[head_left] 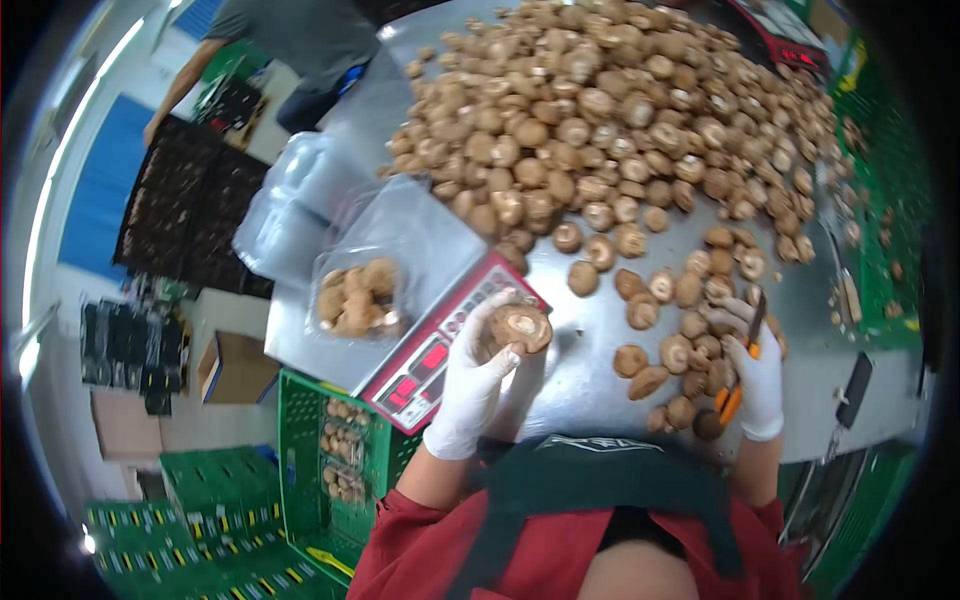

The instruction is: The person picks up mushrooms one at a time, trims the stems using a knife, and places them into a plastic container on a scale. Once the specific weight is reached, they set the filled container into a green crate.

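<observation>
Brown round-capped mushroom (521, 330) rested in the white-gloved left hand (468, 388), half curled beside the red-edged metal scale (428, 372), pale stem upward, likely for inspection. Right of the scale, the white-gloved right hand (757, 390) loosely gripped an orange-and-dark tool (733, 404).

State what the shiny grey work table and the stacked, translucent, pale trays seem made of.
Shiny grey work table: smooth bare metal, probably stainless steel, going by its silvery glare.
Stacked, translucent, pale trays: likely thin, glossy plastic, as light passes through and glints off them.
</observation>
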A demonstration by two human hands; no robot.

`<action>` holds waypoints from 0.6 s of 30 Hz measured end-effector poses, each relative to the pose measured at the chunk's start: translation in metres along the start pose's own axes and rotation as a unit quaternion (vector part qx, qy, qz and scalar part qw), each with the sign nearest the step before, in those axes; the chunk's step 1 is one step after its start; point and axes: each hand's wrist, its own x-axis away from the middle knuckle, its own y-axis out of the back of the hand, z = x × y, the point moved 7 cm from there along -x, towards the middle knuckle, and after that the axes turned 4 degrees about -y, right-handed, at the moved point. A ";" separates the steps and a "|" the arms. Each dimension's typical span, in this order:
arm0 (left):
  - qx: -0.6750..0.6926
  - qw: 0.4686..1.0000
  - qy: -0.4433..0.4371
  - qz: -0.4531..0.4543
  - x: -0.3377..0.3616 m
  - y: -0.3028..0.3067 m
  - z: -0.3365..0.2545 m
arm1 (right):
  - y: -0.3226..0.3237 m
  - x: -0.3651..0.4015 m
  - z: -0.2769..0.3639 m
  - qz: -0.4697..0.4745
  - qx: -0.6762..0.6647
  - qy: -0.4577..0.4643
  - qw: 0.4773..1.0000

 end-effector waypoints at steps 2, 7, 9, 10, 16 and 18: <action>-0.161 0.982 -0.096 -0.031 0.000 0.024 -0.053 | 0.007 -0.001 -0.003 0.012 0.026 -0.028 0.999; -0.565 0.769 -0.215 -0.210 -0.007 0.114 -0.158 | 0.012 -0.002 -0.007 -0.013 0.018 -0.079 0.997; -0.666 0.688 -0.228 -0.177 -0.020 0.131 -0.177 | 0.011 -0.003 -0.008 -0.010 0.016 -0.076 0.997; -0.714 0.651 -0.227 -0.122 -0.031 0.134 -0.177 | 0.010 -0.003 -0.007 -0.010 0.014 -0.074 0.997; -0.665 0.736 -0.123 -0.017 -0.056 0.150 -0.149 | 0.002 0.000 -0.004 -0.007 0.037 -0.080 0.996; -0.680 0.725 -0.107 -0.030 -0.054 0.156 -0.151 | 0.004 0.001 -0.005 -0.020 0.046 -0.078 0.996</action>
